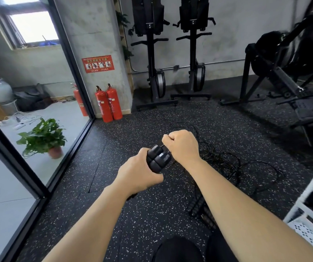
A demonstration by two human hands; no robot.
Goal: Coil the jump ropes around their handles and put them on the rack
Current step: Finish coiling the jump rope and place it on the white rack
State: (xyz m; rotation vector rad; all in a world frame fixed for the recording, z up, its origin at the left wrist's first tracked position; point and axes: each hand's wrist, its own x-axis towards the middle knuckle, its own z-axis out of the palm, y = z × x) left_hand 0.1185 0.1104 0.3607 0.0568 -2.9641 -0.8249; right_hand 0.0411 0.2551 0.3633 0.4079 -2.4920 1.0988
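Observation:
My left hand (139, 172) grips a pair of black jump rope handles (158, 157) held side by side, their ends pointing up and away from me. Just past the handle tips, my right hand (181, 145) is closed in a fist, pinching the thin black rope. More black rope (225, 163) lies in loose tangled loops on the speckled floor to the right. Another pair of black handles (199, 207) rests on the floor under my right forearm. The white rack (303, 229) shows at the lower right edge.
Two red fire extinguishers (108, 104) stand against the concrete pillar. Two upright rowing machines (172, 53) lean at the back wall, and a black exercise machine (288, 72) fills the right. A glass partition (72, 103) and a potted plant (45, 138) are on the left.

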